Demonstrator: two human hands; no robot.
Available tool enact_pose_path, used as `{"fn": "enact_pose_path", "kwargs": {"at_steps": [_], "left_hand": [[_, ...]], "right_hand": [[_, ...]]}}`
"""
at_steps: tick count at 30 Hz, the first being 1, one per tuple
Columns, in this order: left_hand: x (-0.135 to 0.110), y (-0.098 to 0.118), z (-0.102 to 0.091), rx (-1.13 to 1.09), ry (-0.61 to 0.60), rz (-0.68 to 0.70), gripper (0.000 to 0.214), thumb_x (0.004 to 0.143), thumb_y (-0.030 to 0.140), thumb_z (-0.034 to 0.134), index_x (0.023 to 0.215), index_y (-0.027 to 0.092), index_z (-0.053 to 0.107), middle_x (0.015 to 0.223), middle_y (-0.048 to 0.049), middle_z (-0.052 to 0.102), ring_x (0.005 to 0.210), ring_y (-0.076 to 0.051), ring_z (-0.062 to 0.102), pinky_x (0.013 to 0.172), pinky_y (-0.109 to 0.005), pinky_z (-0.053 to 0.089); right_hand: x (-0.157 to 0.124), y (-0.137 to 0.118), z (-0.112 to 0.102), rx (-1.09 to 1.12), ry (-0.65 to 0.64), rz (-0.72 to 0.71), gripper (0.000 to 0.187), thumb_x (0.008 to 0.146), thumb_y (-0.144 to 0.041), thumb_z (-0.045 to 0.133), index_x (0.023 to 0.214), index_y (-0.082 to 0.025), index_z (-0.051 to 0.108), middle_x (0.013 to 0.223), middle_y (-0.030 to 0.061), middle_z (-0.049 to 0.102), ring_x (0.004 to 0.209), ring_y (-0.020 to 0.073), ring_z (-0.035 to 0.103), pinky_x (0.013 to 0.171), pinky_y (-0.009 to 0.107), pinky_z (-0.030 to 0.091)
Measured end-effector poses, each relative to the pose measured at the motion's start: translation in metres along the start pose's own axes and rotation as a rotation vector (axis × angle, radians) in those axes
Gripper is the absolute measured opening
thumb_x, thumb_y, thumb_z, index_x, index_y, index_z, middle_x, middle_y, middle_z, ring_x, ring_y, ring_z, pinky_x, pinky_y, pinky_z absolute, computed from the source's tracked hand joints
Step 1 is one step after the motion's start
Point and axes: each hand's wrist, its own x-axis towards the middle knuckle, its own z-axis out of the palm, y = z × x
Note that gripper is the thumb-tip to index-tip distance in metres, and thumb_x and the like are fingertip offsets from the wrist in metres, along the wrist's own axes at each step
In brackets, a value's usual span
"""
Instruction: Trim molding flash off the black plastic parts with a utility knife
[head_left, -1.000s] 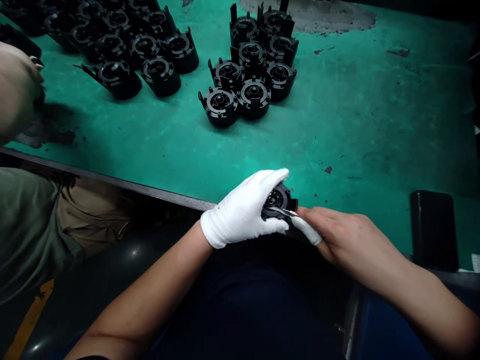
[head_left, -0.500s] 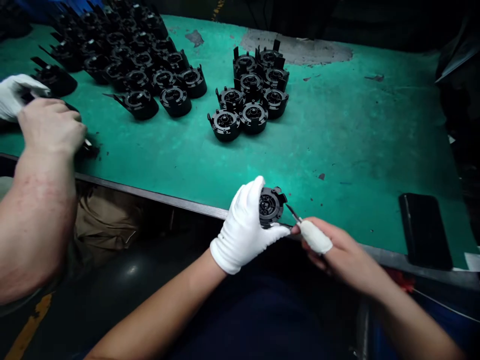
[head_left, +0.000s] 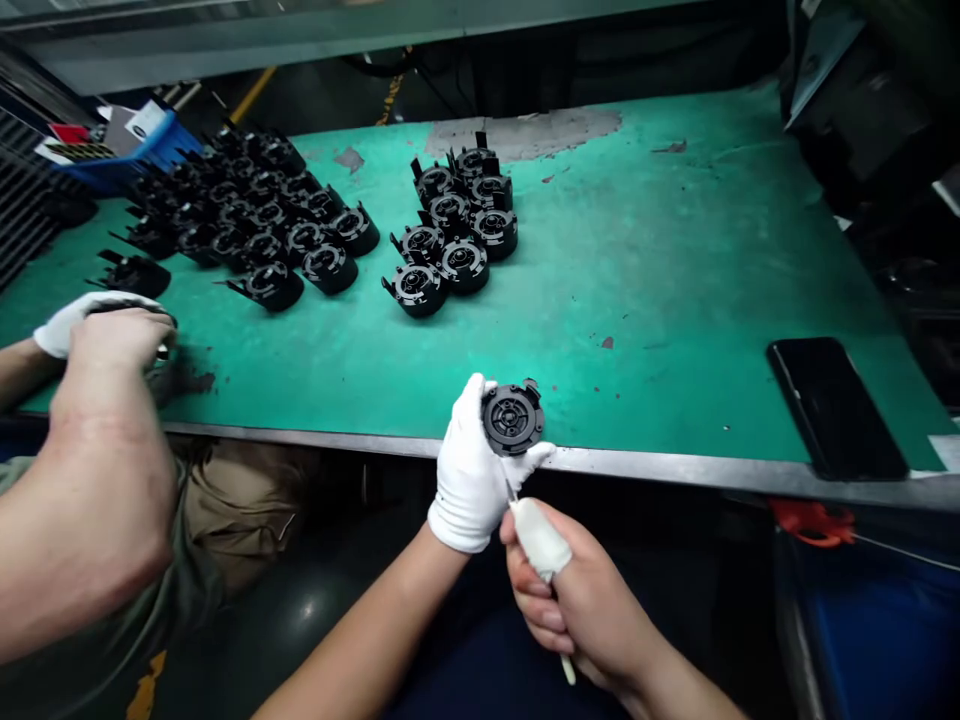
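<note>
My left hand (head_left: 469, 475), in a white glove, is closed round a round black plastic part (head_left: 513, 418) at the table's front edge. The part's ribbed, ringed face is turned up, and a small tab stands out at its upper right. In my right hand (head_left: 577, 590) is a thin-bladed knife (head_left: 511, 487), its pale handle end showing below the fingers. A white cover wraps the right thumb. The blade points up at the gloved palm, just below the part; whether its tip touches the part I cannot tell.
Similar black parts stand in a small group (head_left: 463, 262) and a larger one (head_left: 262, 245) on the green table (head_left: 637, 270). A phone (head_left: 836, 405) lies at the right edge. On the left, a co-worker's hands (head_left: 120, 335) handle a dark piece. Behind is a blue bin (head_left: 161, 145).
My right hand has swung from the part's right side to below it, bringing the knife along. The part is turned slightly in my left hand. The camera view has shifted.
</note>
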Motion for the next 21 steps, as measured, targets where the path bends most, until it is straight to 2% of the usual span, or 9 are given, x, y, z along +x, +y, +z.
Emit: {"fn": "enact_pose_path", "kwargs": {"at_steps": [3,6,9,11,12,15,18,19,21], "left_hand": [[-0.002,0.0,0.004,0.018,0.051,0.007,0.116,0.063,0.064,0.087,0.151,0.016,0.03,0.135,-0.0198,0.057,0.127,-0.036,0.06,0.106,-0.052,0.053],[-0.003,0.001,0.008,0.067,0.081,0.036,0.107,0.064,0.064,0.086,0.146,0.016,0.037,0.136,-0.021,0.056,0.13,-0.038,0.058,0.108,-0.053,0.051],[-0.004,0.004,0.008,0.087,0.072,0.059,0.098,0.071,0.06,0.083,0.145,0.014,0.039,0.137,-0.0223,0.056,0.133,-0.038,0.055,0.112,-0.055,0.048],[-0.002,0.007,0.003,0.064,0.051,0.079,0.095,0.074,0.056,0.082,0.145,0.012,0.038,0.138,-0.0229,0.056,0.135,-0.039,0.053,0.115,-0.057,0.044],[0.0,0.007,-0.002,0.038,0.033,0.08,0.093,0.075,0.052,0.081,0.146,0.011,0.038,0.139,-0.0228,0.056,0.135,-0.039,0.053,0.116,-0.058,0.043],[0.013,0.001,-0.024,-0.08,-0.112,0.073,0.081,0.081,0.035,0.074,0.15,0.016,0.037,0.149,-0.0192,0.051,0.141,-0.035,0.049,0.12,-0.055,0.04],[0.027,-0.015,-0.045,-0.253,-0.279,0.09,0.07,0.088,0.019,0.061,0.154,0.024,0.037,0.162,-0.0108,0.038,0.151,-0.029,0.037,0.127,-0.05,0.031],[0.03,-0.021,-0.05,-0.33,-0.261,0.068,0.068,0.09,0.017,0.058,0.154,0.026,0.036,0.164,-0.0085,0.035,0.152,-0.028,0.034,0.128,-0.049,0.029],[0.034,-0.03,-0.055,-0.502,-0.076,-0.031,0.064,0.096,0.022,0.055,0.156,0.03,0.031,0.166,-0.007,0.032,0.153,-0.027,0.033,0.127,-0.048,0.031]], "right_hand": [[0.011,0.01,-0.001,0.166,0.158,-0.01,0.027,0.093,-0.048,0.061,0.096,-0.022,0.054,0.062,-0.0101,0.036,0.044,0.0041,0.018,0.036,0.015,0.014],[0.009,0.011,0.0,0.168,0.133,-0.061,0.025,0.095,-0.046,0.061,0.093,-0.022,0.055,0.061,-0.0092,0.036,0.043,0.0042,0.018,0.035,0.015,0.013],[-0.01,-0.006,-0.006,0.159,0.094,-0.342,0.027,0.099,-0.047,0.054,0.086,-0.024,0.054,0.058,-0.0088,0.032,0.042,0.0055,0.018,0.036,0.016,0.017],[-0.022,-0.024,-0.016,0.169,0.185,-0.598,0.029,0.102,-0.048,0.048,0.085,-0.025,0.054,0.057,-0.0084,0.029,0.041,0.0068,0.019,0.036,0.017,0.021],[-0.026,-0.034,-0.023,0.149,0.257,-0.667,0.028,0.102,-0.047,0.047,0.087,-0.025,0.055,0.058,-0.0078,0.03,0.042,0.0071,0.021,0.036,0.017,0.022],[-0.028,-0.054,-0.046,-0.027,0.396,-0.697,0.02,0.101,-0.041,0.053,0.092,-0.024,0.059,0.063,-0.0052,0.041,0.046,0.0077,0.037,0.039,0.018,0.031],[-0.022,-0.061,-0.07,-0.335,0.447,-0.66,0.018,0.098,-0.04,0.059,0.108,-0.027,0.065,0.068,-0.0035,0.052,0.05,0.0095,0.046,0.044,0.021,0.037],[-0.02,-0.063,-0.077,-0.481,0.453,-0.634,0.024,0.098,-0.042,0.059,0.117,-0.028,0.065,0.071,-0.0026,0.056,0.051,0.0102,0.047,0.045,0.022,0.038],[-0.013,-0.07,-0.088,-0.811,0.443,-0.576,0.036,0.099,-0.045,0.056,0.13,-0.028,0.065,0.082,0.0011,0.065,0.061,0.0136,0.057,0.056,0.026,0.048]]}}
